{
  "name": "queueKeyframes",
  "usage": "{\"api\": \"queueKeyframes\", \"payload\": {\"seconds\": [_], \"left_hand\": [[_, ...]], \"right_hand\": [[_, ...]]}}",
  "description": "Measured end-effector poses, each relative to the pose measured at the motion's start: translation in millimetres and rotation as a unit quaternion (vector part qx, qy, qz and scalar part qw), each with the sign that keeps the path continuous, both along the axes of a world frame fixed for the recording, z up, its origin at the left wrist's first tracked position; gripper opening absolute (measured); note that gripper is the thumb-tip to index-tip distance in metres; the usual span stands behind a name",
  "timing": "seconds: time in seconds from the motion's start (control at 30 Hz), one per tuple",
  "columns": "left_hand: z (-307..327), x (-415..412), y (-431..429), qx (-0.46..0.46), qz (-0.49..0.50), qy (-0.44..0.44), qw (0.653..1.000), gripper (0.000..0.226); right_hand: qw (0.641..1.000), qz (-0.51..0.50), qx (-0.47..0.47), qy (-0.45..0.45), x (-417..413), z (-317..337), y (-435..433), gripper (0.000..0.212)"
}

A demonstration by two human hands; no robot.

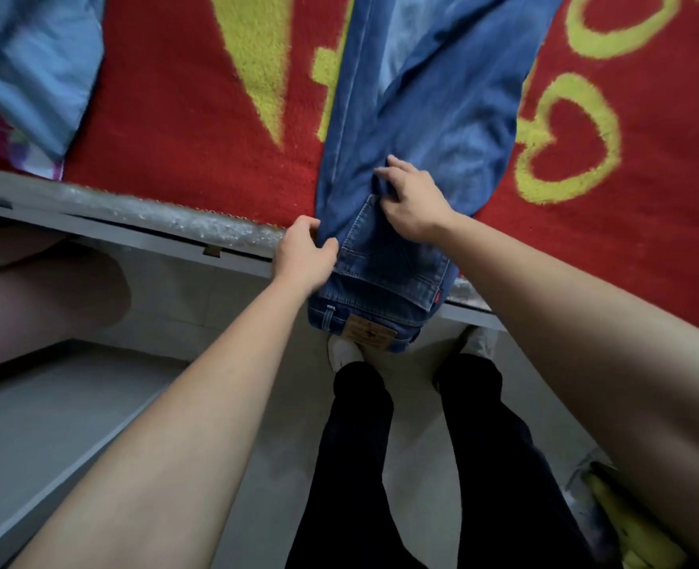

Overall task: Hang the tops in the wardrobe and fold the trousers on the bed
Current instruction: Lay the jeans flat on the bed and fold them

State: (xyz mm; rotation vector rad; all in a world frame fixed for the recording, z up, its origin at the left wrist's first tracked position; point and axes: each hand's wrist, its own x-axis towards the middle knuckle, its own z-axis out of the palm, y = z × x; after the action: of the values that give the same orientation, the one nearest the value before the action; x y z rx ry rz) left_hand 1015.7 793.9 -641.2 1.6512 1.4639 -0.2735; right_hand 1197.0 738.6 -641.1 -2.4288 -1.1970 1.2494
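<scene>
The folding looks barely begun. One pair of jeans (422, 117) lies lengthwise on the bed (200, 166), apparently already doubled leg over leg, since only one back pocket faces up. No crosswise fold has been made yet. The legs run away from the person and out past the top of the view, while the waistband with its leather patch hangs over the near rail (155, 215), above the floor (224, 314). The left hand (304, 252) has its fingers curled round the left side seam, right at the bed's edge. The right hand (411, 203) pinches a ridge of denim just above the pocket, so both hands are gripping the jeans. No tops, wardrobe or other trousers are in view, so how much of the task remains beyond this pair cannot be told. For room, red blanket lies bare on both sides of the jeans, wider on the right, which should be enough to lay a folded bundle flat. A blue pillow (31, 67) sits well off to the left, near that side's rail. The overhanging waist is the spot to watch, because its weight could drag the jeans off the bed unless they are pulled further on or folded upward first. The person stands close against the rail, with something yellow (627, 523), too unclear to identify, low on the right.
</scene>
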Motion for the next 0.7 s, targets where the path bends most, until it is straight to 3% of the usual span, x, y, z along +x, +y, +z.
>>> {"api": "queueKeyframes", "payload": {"seconds": [0.17,0.37,0.47,0.6,0.7], "left_hand": [[22,31,30,0.027,-0.008,-0.034,0.999,0.032],[13,101,62,0.072,-0.052,-0.023,0.996,0.034],[1,141,75,0.094,-0.07,-0.005,0.993,0.037],[-19,180,91,0.063,0.003,-0.037,0.997,0.017],[-34,189,95,0.017,0.072,-0.065,0.995,0.01]], "right_hand": [[0.977,-0.207,-0.002,0.05,36,23,29,0.056],[0.94,-0.331,0.082,0.026,112,12,59,0.044],[0.893,-0.423,0.128,0.084,149,0,78,0.047],[0.818,-0.512,0.166,0.203,180,-9,97,0.052],[0.781,-0.54,0.149,0.276,198,-16,106,0.027]]}}
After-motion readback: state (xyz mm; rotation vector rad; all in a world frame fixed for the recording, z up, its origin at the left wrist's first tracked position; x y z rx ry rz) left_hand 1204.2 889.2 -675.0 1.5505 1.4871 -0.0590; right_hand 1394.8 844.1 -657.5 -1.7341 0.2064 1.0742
